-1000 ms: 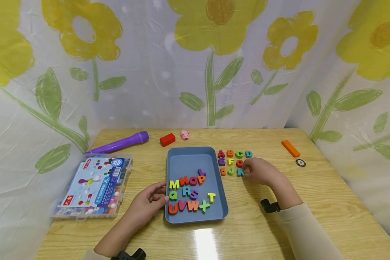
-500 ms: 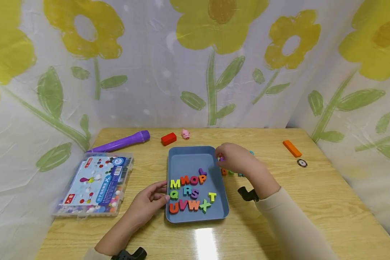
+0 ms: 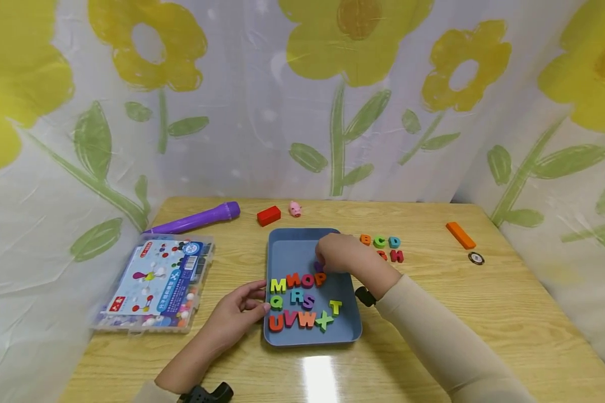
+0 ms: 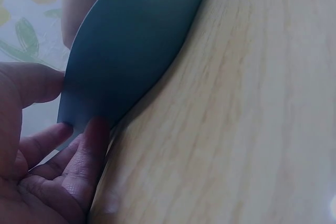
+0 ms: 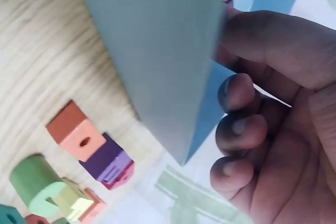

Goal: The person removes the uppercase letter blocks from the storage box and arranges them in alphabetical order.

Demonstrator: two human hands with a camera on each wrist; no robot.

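Note:
A blue-grey tray point(image 3: 292, 254) holds rows of coloured letter blocks, among them a yellow M point(image 3: 278, 285), an orange P point(image 3: 320, 279) and a green X point(image 3: 324, 321). My left hand point(image 3: 238, 313) grips the tray's left wall, fingers against its outside and thumb at the rim. Over the tray's right side, my right hand point(image 3: 339, 252) reaches in, its fingertips at the purple L point(image 3: 319, 267). In the right wrist view the thumb and index tips of that right hand point(image 5: 273, 114) meet at a purple bit, mostly hidden by the tray wall.
Right of the tray stand more letters, including a green C point(image 3: 380, 242) and a red H point(image 3: 396, 256); my arm hides others. Around lie a purple microphone point(image 3: 196, 218), red block point(image 3: 269, 216), pink pig point(image 3: 294, 209), clear case point(image 3: 153, 282), orange bar point(image 3: 461, 235) and round chip point(image 3: 476, 258).
My right hand has moved left from beside the loose letters, across the tray's right rim, to the purple L. A red H now shows among the loose letters. The left hand keeps its hold.

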